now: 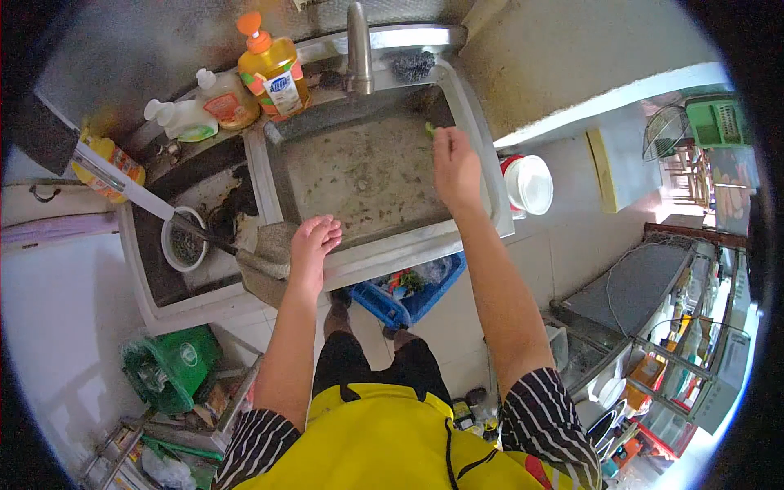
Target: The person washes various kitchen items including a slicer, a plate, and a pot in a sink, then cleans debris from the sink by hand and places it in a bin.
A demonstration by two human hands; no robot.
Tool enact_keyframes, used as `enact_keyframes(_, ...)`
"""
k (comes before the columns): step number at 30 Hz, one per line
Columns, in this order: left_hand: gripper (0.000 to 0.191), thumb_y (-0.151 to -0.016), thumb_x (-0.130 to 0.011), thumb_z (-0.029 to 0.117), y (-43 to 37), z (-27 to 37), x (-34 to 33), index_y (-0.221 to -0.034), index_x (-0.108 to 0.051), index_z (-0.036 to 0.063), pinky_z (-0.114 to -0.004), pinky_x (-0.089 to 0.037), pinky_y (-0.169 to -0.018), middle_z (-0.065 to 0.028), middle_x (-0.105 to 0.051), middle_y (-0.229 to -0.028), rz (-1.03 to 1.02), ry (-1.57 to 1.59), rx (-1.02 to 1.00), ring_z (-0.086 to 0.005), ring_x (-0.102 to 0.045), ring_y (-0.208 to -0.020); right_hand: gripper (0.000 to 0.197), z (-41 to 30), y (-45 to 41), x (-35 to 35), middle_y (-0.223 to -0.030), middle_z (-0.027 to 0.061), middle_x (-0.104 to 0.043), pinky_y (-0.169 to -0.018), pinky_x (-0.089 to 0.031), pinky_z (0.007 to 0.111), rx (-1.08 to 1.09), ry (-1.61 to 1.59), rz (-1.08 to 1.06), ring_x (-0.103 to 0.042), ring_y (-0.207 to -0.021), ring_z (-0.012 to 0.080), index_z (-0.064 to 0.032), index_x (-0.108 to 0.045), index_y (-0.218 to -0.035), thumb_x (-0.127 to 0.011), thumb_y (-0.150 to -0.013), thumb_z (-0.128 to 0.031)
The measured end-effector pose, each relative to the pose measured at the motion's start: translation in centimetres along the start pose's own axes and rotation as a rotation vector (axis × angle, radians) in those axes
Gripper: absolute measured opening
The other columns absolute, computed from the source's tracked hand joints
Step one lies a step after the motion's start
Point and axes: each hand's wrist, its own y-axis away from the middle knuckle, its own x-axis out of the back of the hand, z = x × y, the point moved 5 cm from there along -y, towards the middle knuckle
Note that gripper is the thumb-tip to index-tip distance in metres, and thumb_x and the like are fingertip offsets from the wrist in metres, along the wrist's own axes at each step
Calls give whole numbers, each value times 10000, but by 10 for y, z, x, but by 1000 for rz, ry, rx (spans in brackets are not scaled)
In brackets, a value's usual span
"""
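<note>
My right hand is over the right side of a sink basin, fingers closed on a small green vegetable scrap. Murky water with scattered dark bits stands in this basin. Above its near edge is my left hand, its fingers loosely curled together with nothing visible in them. Just left of that hand, a long-handled metal scoop or ladle lies across the sink divider; I cannot tell whether they touch. The metal faucet rises from the back rim.
Pump soap bottles line the back left. A white bowl of small dark pieces sits in the left basin. Below are a blue crate with scraps and a green bin. White round containers stand right of the sink, shelving farther right.
</note>
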Motion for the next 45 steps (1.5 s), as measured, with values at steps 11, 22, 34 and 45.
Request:
enact_keyframes(11,256,-929,-578,210,5,-11,-21,-1086,-572,8,-321,-510,-859,-94,-631,-1001,-44,-28,-16,-179,-610,-919,263,78,63,24,-724,144,-618,-601,-483,383,-288,-183,-36,-604,-642,314,-9,-577,-900,-511,-950,-258)
enact_keyframes(22,198,-939,-551,152,-6,-1,-26,-1061,-588,0,-314,-510,-819,-95,-630,-999,-28,-12,-61,-185,-615,-890,195,176,280,-38,-892,121,-658,-721,-502,354,-484,-97,-46,-626,-812,232,-11,-604,-1043,-562,-924,-159)
enact_keyframes(34,281,-925,-579,180,-13,1,-35,-1148,-603,11,-298,-487,-881,-65,-642,-1062,-28,-139,-50,-164,-605,-993,419,229,258,-83,-1177,183,-588,-822,-487,446,-498,218,-521,-598,-978,372,-95,-604,-1135,-631,-718,-71)
enact_keyframes(45,507,-809,-687,161,-119,-3,-22,-1272,-526,30,-346,-485,-862,-146,-587,-1191,5,-798,-224,-260,-595,-1022,375,82,178,12,-988,140,-659,-776,-515,358,-581,-262,-511,-648,-855,261,-33,-608,-1118,-706,-761,-95)
